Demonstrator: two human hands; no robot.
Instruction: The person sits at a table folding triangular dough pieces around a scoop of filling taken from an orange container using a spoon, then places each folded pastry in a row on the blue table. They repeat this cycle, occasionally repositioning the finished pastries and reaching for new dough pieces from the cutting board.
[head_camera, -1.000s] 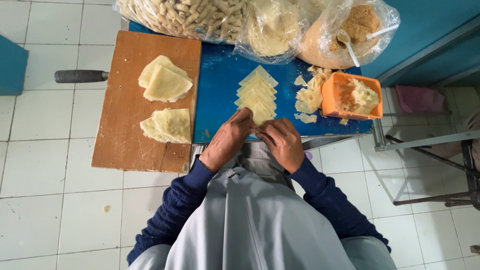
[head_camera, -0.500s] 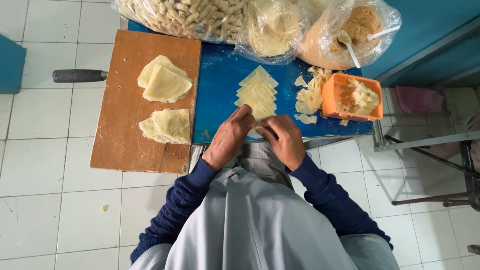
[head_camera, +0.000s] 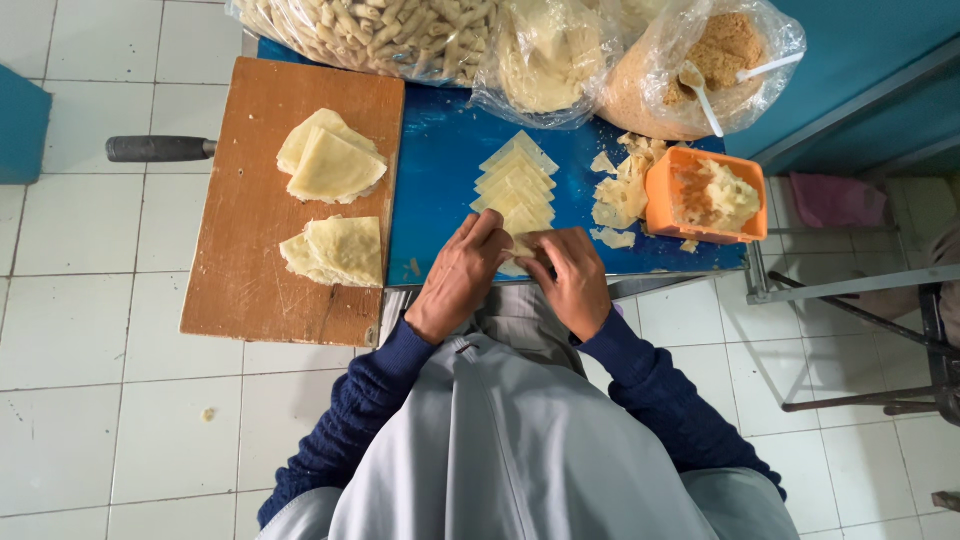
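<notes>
White floor tiles (head_camera: 60, 330) are seen around a small blue table (head_camera: 440, 170), over whose left part a wooden board (head_camera: 250, 270) is laid. Two stacks of pale folded dough sheets (head_camera: 330, 165) are kept on the board, one above the other, and a dark handle (head_camera: 160, 148) juts out beyond the board's left edge. Along the far edge of the table three clear plastic bags are lined up: a bag of finger-shaped rolls (head_camera: 370, 35), a bag of pale wrappers (head_camera: 545, 60) and a bag of brown crumb filling (head_camera: 700, 70) with white spoons stuck in it. An orange tub (head_camera: 695, 195) with filling is set at the right, with dough scraps (head_camera: 620, 195) just beside it. A row of overlapping triangular dough pieces (head_camera: 515, 175) is laid out in the middle of the blue surface. At the near end of that row, a small dough piece (head_camera: 525, 243) is pinched between the fingertips of the left hand (head_camera: 460, 280) and the right hand (head_camera: 575, 280), both curled around it at the table's near edge.
</notes>
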